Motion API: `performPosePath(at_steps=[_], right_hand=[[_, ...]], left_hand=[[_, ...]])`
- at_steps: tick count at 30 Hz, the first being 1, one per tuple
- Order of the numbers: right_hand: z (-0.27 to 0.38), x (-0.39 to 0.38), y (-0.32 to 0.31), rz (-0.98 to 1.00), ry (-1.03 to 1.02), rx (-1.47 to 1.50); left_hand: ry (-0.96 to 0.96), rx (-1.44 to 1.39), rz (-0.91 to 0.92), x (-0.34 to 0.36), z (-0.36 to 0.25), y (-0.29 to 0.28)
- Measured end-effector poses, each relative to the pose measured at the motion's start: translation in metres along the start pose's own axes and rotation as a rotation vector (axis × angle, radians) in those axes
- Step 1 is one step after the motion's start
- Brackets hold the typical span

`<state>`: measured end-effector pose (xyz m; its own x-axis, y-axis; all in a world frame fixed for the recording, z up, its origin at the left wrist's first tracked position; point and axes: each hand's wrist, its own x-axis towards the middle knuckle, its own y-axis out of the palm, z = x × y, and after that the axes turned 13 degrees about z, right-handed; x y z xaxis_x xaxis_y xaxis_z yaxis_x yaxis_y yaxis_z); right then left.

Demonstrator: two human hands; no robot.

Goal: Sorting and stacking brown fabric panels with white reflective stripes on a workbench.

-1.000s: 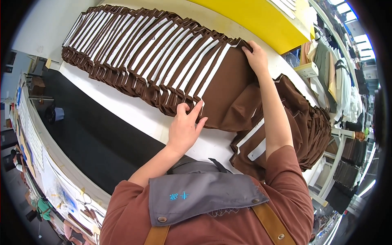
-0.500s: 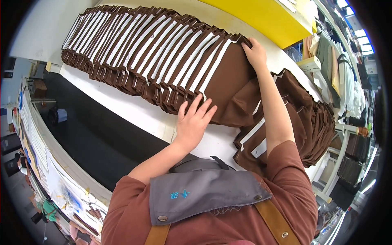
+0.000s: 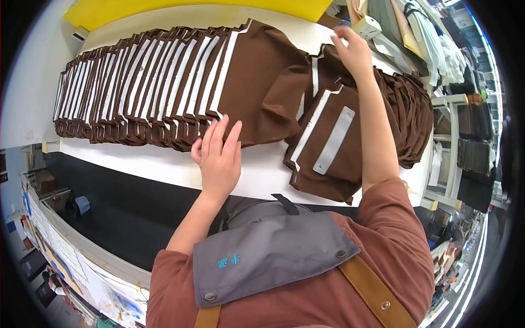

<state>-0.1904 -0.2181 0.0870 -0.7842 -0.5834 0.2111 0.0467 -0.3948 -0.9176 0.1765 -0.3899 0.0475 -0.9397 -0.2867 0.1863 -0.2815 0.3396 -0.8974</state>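
Note:
A long row of overlapping brown fabric pieces, each with a white strip along one edge, fans across the table from the left. My left hand rests its spread fingertips at the near edge of the rightmost piece, close to its white strip. To the right lies a second pile of brown fabric pieces, with a grey-white strip on the top one. Above the far edge of that pile is my right hand, fingers loosely bent and apart, holding nothing visible. My right forearm crosses over the pile.
The white table carries both piles. A yellow panel runs along its far side. Cloth hangs beside a small white box at the far right. A black surface lies along the near left.
My right hand has left the rightmost fabric piece's far corner and moved right, over the other pile. My left hand stays at the row's near edge. The view has shifted.

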Motion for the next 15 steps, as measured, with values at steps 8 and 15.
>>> performPosePath(at_steps=[8,15], right_hand=[[-0.058,-0.112,-0.026,0.489,0.36,-0.231],[-0.055,-0.141,-0.059,0.334,0.09,0.272]], left_hand=[[-0.218,-0.909,0.536,-0.046,-0.063,0.06],[-0.366,-0.952,0.563,-0.042,-0.094,0.103]])
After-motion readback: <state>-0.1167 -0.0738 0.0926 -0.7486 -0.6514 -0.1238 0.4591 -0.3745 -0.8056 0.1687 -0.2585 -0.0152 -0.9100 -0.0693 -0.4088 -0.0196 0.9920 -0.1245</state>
